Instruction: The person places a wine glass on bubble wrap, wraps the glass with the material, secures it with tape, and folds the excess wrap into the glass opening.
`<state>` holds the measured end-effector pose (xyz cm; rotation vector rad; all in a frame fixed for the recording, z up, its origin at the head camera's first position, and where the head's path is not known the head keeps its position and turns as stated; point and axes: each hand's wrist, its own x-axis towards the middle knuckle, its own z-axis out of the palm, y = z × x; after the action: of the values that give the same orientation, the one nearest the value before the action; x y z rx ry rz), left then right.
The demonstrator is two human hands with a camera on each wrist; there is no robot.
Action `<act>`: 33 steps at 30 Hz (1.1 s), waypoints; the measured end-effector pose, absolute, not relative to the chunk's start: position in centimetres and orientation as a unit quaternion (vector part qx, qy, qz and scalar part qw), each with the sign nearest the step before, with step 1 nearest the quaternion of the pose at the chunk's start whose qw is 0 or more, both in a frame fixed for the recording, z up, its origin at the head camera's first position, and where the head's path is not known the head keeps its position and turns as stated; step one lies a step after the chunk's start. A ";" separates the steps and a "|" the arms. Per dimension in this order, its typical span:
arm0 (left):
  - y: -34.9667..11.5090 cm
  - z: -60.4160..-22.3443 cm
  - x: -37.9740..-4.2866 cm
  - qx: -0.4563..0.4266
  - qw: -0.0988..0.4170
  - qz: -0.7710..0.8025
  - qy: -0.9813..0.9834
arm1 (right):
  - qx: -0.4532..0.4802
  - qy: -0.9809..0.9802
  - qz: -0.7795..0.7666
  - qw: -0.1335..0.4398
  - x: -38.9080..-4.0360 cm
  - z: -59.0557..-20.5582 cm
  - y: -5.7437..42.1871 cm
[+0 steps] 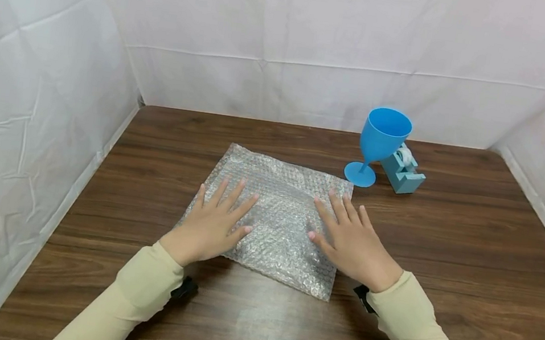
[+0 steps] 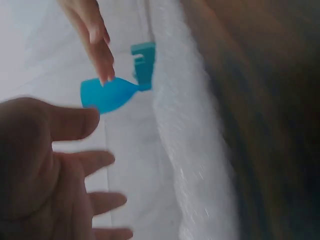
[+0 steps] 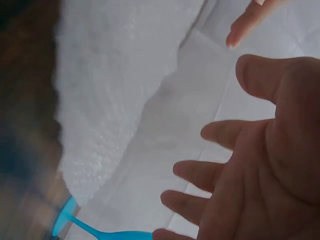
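A sheet of clear bubble wrap (image 1: pixel 279 217) lies flat and slightly askew on the table, looking folded into layers. My left hand (image 1: pixel 211 222) is over its left side, palm down, with fingers spread and straight. Over the right edge is my right hand (image 1: pixel 353 241), its fingers spread the same way. Both wrist views show a gap between the palms and the wrap (image 2: pixel 185 130), and nothing is held. Just past the wrap's far right corner stands a blue plastic goblet (image 1: pixel 382 141), upright on its round foot.
Close behind the goblet, to its right, sits a light blue tape dispenser (image 1: pixel 403 176) with a roll of tape. The dark wood-grain table (image 1: pixel 467 259) extends to both sides. White cloth walls (image 1: pixel 321 33) enclose its back and sides.
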<state>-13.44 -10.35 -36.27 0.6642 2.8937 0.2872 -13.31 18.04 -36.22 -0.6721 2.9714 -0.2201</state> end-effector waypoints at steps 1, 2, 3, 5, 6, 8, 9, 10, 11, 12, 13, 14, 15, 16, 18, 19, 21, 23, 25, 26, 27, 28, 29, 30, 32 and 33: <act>-10.9 -36.3 -13.3 0.229 0.090 0.097 0.964 | -0.231 0.969 -0.068 0.045 -13.0 -36.5 18.1; -11.4 -36.4 -13.2 0.235 0.100 0.098 0.962 | -0.242 0.967 -0.064 0.047 -12.7 -36.7 18.1; -12.0 -36.5 -13.2 0.239 0.108 0.098 0.960 | -0.251 0.965 -0.060 0.049 -12.4 -37.0 18.2; -13.0 -36.6 -13.2 0.244 0.114 0.094 0.958 | -0.266 0.961 -0.054 0.047 -11.7 -37.4 18.3; -13.4 -36.7 -13.3 0.244 0.117 0.095 0.958 | -0.271 0.960 -0.052 0.046 -11.4 -37.6 18.3; -14.4 -36.9 -13.4 0.242 0.119 0.091 0.959 | -0.276 0.959 -0.052 0.045 -11.0 -38.0 18.3; -14.8 -37.0 -13.5 0.241 0.121 0.090 0.959 | -0.278 0.958 -0.053 0.044 -10.8 -38.1 18.4; -15.2 -37.2 -13.6 0.240 0.124 0.088 0.959 | -0.279 0.958 -0.054 0.044 -10.7 -38.3 18.4; -15.6 -37.3 -13.6 0.239 0.128 0.089 0.958 | -0.280 0.958 -0.055 0.043 -10.5 -38.4 18.4; -16.0 -37.3 -13.7 0.238 0.132 0.090 0.958 | -0.280 0.957 -0.056 0.044 -10.4 -38.4 18.4; -16.3 -37.4 -13.7 0.238 0.136 0.090 0.958 | -0.280 0.957 -0.056 0.046 -10.4 -38.5 18.5; -16.6 -37.5 -13.7 0.238 0.140 0.091 0.957 | -0.281 0.957 -0.055 0.049 -10.4 -38.6 18.5; -16.8 -37.5 -13.8 0.240 0.145 0.091 0.956 | -0.280 0.957 -0.054 0.053 -10.4 -38.7 18.5; -17.0 -37.5 -13.8 0.240 0.150 0.089 0.955 | -0.278 0.957 -0.053 0.058 -10.4 -38.7 18.6; -17.2 -37.4 -13.8 0.242 0.159 0.086 0.953 | -0.275 0.958 -0.051 0.066 -10.7 -38.9 18.7; -17.5 -37.5 -13.8 0.248 0.163 0.083 0.951 | -0.268 0.960 -0.049 0.070 -10.6 -38.9 18.5; -17.9 -37.5 -13.9 0.259 0.171 0.080 0.947 | -0.255 0.963 -0.045 0.079 -10.4 -39.1 18.3; -18.1 -37.5 -14.1 0.267 0.176 0.079 0.944 | -0.243 0.965 -0.040 0.085 -10.3 -39.2 18.2; -18.4 -37.5 -14.2 0.278 0.177 0.077 0.941 | -0.233 0.967 -0.038 0.092 -10.3 -39.2 18.2; -18.4 -37.5 -14.3 0.284 0.177 0.075 0.939 | -0.230 0.968 -0.037 0.096 -10.3 -39.2 18.2; -18.5 -37.6 -14.4 0.290 0.175 0.073 0.938 | -0.227 0.968 -0.036 0.100 -10.3 -39.1 18.2; -18.6 -37.7 -14.5 0.296 0.172 0.070 0.937 | -0.223 0.968 -0.038 0.104 -10.3 -39.0 18.2; -18.6 -37.8 -14.6 0.302 0.170 0.067 0.936 | -0.220 0.968 -0.041 0.110 -10.3 -38.9 18.2; -18.7 -37.9 -14.7 0.308 0.167 0.065 0.934 | -0.216 0.968 -0.043 0.117 -10.4 -38.8 18.2; -18.8 -38.1 -14.9 0.319 0.162 0.061 0.932 | -0.207 0.968 -0.048 0.132 -10.4 -38.7 18.1; -18.9 -38.2 -15.0 0.323 0.161 0.060 0.930 | -0.204 0.968 -0.051 0.138 -10.4 -38.6 18.0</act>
<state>-14.98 -18.92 -38.17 0.9233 2.6565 0.1709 -10.43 18.04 -38.58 -0.5899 2.7986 -0.1480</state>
